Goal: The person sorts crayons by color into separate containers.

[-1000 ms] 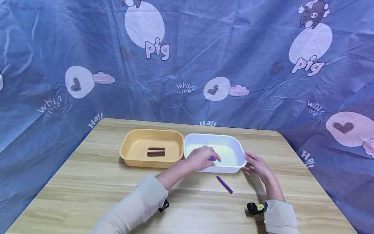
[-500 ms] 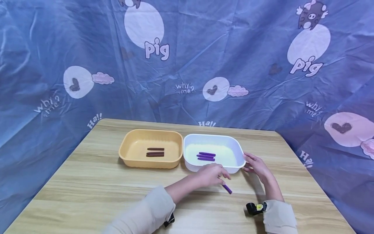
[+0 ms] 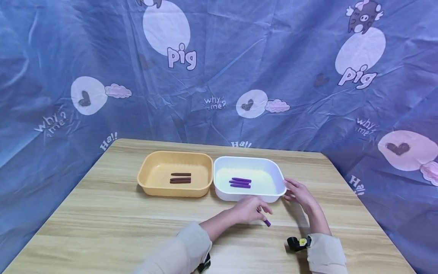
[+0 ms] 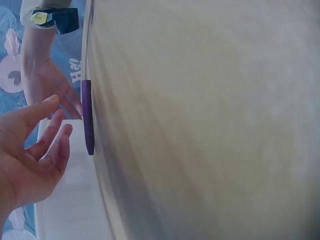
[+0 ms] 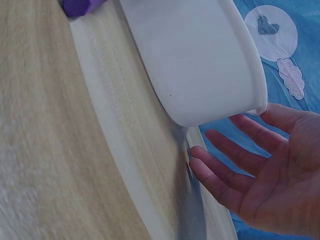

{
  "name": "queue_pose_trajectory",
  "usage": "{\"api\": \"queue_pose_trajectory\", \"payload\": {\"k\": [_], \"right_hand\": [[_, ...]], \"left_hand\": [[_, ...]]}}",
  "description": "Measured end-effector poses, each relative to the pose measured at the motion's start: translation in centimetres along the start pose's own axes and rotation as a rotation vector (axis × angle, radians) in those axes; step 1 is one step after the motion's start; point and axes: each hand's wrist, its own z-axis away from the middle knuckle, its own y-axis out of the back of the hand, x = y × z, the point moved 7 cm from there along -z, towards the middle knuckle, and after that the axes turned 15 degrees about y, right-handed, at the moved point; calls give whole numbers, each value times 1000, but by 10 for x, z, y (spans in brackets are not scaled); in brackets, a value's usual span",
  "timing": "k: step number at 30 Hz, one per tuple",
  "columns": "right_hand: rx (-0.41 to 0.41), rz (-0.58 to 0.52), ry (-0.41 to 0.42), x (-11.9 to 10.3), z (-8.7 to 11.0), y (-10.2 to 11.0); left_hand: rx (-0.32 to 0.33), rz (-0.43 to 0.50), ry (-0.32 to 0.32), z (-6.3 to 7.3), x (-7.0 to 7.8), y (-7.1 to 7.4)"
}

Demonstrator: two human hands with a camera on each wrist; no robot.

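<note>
A purple crayon (image 3: 267, 223) lies on the table in front of the white plastic bin (image 3: 249, 198). My left hand (image 3: 251, 209) is over it, hiding part of it in the head view. In the left wrist view, the thumb and loosely bent fingers of that hand (image 4: 35, 155) sit beside the crayon (image 4: 87, 117) with nothing held. At the bin's right end, my right hand (image 3: 301, 194) touches the rim. The right wrist view shows its thumb at the rim of the bin (image 5: 200, 60) and its other fingers (image 5: 220, 185) spread below.
Three purple crayons (image 3: 240, 182) lie side by side inside the white bin. A yellow bin (image 3: 174, 192) stands against its left side, with three brown crayons (image 3: 180, 181) in it. Behind the wooden table (image 3: 102, 228) hangs a blue printed cloth (image 3: 212, 68).
My left hand came out of the white bin, leaving three purple crayons visible there, and moved toward me onto the loose crayon. The right hand stays at the bin's rim.
</note>
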Motion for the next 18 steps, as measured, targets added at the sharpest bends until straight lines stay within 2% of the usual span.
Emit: {"api": "queue_pose_trajectory", "payload": {"k": [5,10,14,18], "right_hand": [[-3,-1,0,-1,0,0],[1,-8,-2,0,-1,1],[4,-11,-2,0,-1,1],[1,-9,-4,-1,0,0]], "left_hand": [[19,-25,7,-1,-5,-2],[36,-122,-9,0,-5,-3],[23,-196,-11,0,-6,-6],[20,-283,-47,2,-5,-9]]}}
